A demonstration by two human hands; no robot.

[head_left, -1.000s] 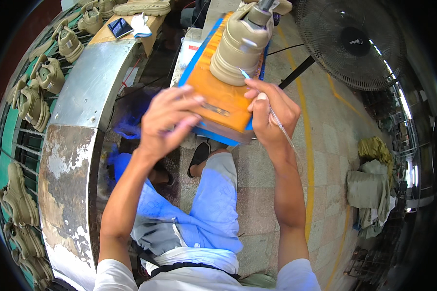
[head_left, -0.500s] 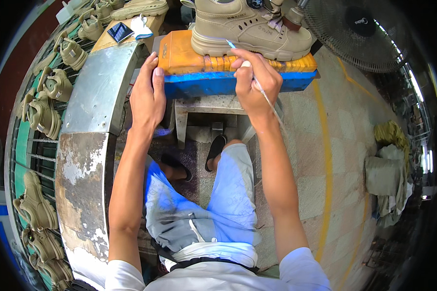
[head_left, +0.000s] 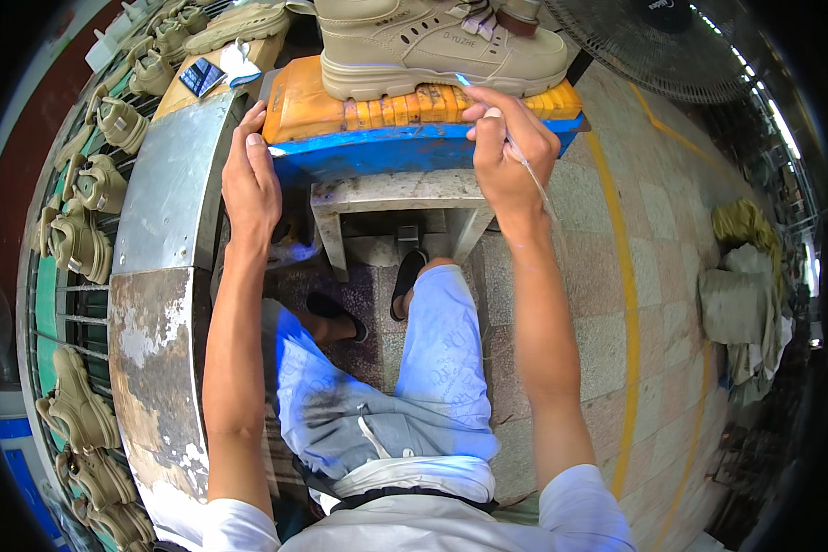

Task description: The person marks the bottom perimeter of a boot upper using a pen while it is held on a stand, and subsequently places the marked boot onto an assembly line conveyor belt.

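A beige high-top shoe (head_left: 391,51) stands on an orange pad (head_left: 308,97) on top of a blue block (head_left: 368,158), its toe to the right. My right hand (head_left: 517,156) is closed around a slim, pen-like tool (head_left: 528,167) with a pale blue tip, its thin pale rear part trailing below the hand. The tip is at the seam where sole and upper meet, toward the toe; I cannot tell whether it touches. My left hand (head_left: 252,184) rests against the left end of the block, fingers stretched out. A dark round-based fitting (head_left: 519,18) sits over the shoe's front.
A metal stand (head_left: 400,189) is under the block. To the left is a worn metal cabinet (head_left: 166,198) with a phone (head_left: 201,76) and white cloth (head_left: 239,64). Beyond it runs a rack of beige shoes (head_left: 87,244). A fan (head_left: 653,41) stands at far right, and clothes (head_left: 745,304) lie below it.
The view has shifted, so the shoe and block sit further left. My right hand has moved the tool along the sole seam toward the toe. My left hand stays at the block's end.
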